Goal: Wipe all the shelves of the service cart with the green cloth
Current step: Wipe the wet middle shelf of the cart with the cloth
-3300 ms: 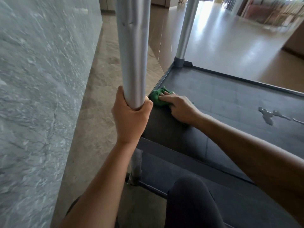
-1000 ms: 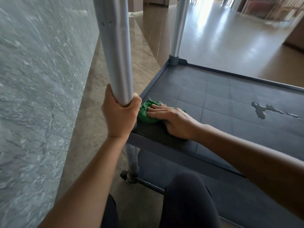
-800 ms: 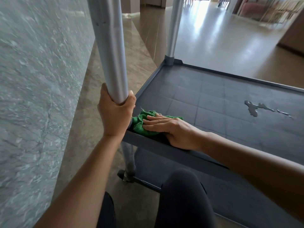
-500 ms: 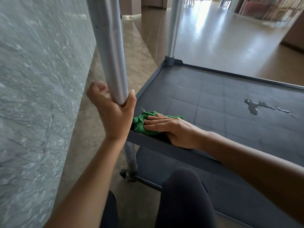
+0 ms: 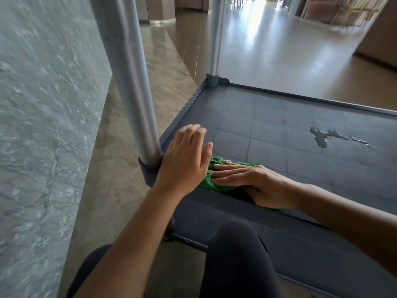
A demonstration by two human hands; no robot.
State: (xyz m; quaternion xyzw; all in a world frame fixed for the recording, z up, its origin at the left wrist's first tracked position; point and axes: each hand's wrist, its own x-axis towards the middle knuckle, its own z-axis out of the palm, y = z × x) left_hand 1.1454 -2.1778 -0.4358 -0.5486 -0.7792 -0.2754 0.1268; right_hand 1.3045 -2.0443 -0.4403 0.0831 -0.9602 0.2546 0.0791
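Pressing green cloth (image 5: 214,187) into near-left corner of shelf (image 5: 268,117) with right hand (image 5: 253,183), fingers straight and together, with left hand (image 5: 184,160) hovering beside post (image 5: 133,82), fingers loosely spread. Sweep right toward puddle (image 5: 322,137) (not yet wiped) using firm, overlapping strokes.

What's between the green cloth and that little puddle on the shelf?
Nothing. In the head view, only bare dark shelf lies between the green cloth and the puddle.
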